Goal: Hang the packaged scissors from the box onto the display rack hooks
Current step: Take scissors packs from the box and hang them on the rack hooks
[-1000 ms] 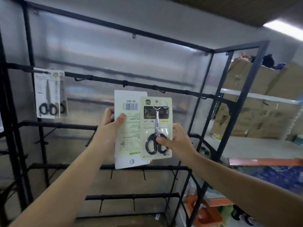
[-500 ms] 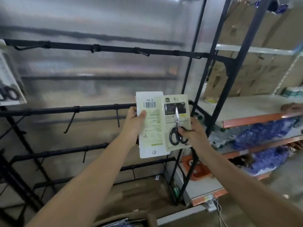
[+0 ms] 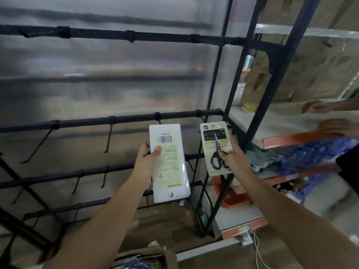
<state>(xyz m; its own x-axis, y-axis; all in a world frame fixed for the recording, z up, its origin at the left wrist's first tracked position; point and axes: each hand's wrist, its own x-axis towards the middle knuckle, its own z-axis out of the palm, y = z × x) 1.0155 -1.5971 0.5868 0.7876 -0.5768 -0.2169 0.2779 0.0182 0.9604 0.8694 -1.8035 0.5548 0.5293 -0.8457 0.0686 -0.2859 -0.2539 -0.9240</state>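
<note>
Left hand (image 3: pixel 147 162) grips a stack of packages (image 3: pixel 170 164), backs outward, before the display rack (image 3: pixel 120 119). Right hand (image 3: pixel 234 158) pinches one packaged scissors (image 3: pixel 217 147), face out, just beside the stack, apart from it.

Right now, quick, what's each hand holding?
Left hand: holding the stack of scissor packages, backs facing us.
Right hand: pinching a single scissors package, front facing us.
</note>
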